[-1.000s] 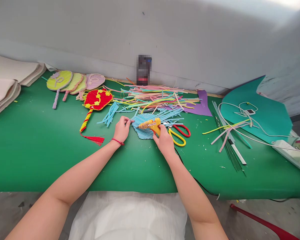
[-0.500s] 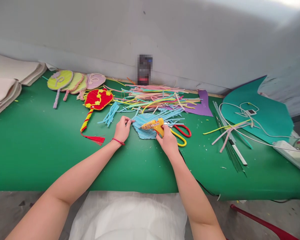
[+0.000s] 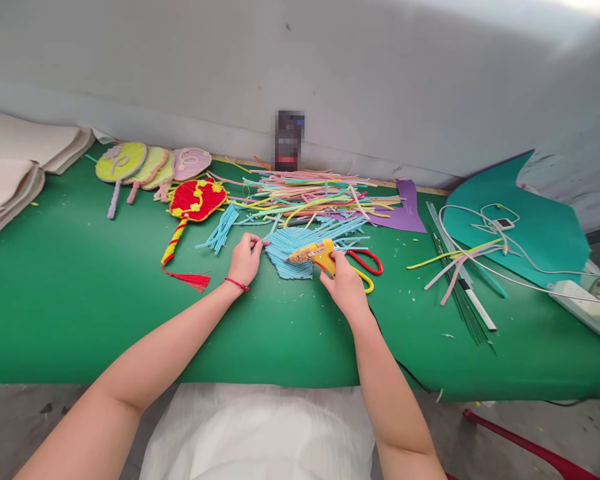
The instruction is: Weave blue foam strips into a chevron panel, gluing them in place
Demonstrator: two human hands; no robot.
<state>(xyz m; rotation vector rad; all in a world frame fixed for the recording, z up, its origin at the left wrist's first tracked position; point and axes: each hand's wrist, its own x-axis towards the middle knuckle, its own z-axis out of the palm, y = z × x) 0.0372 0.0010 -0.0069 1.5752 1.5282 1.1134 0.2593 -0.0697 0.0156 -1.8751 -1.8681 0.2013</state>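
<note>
A light-blue panel of pipe cleaners (image 3: 293,270) set side by side lies on the table, with loose strands sticking out at its right. My left hand (image 3: 245,259) pinches the panel's left edge, thumb and finger closed on a blue pipe cleaner there. In my right hand (image 3: 347,283) is a yellow hot glue gun (image 3: 323,252), its stained nozzle pointing left over the panel. Scissors (image 3: 367,263) with one red and one yellow handle lie just beyond that hand, partly hidden. Cut blue pipe cleaners (image 3: 221,229) rest near my left hand.
A red fan (image 3: 197,199) with a tassel lies to the left, several pastel fans (image 3: 121,161) behind it. Many coloured pipe cleaners (image 3: 310,190) are heaped at the back. Right: a white cable (image 3: 447,230), wires, teal sheet (image 3: 540,227) and power strip (image 3: 580,293). Far left: paper stacks (image 3: 10,190).
My right hand has drawn the glue gun a little to the right across the panel. My left hand stays at the panel's left edge.
</note>
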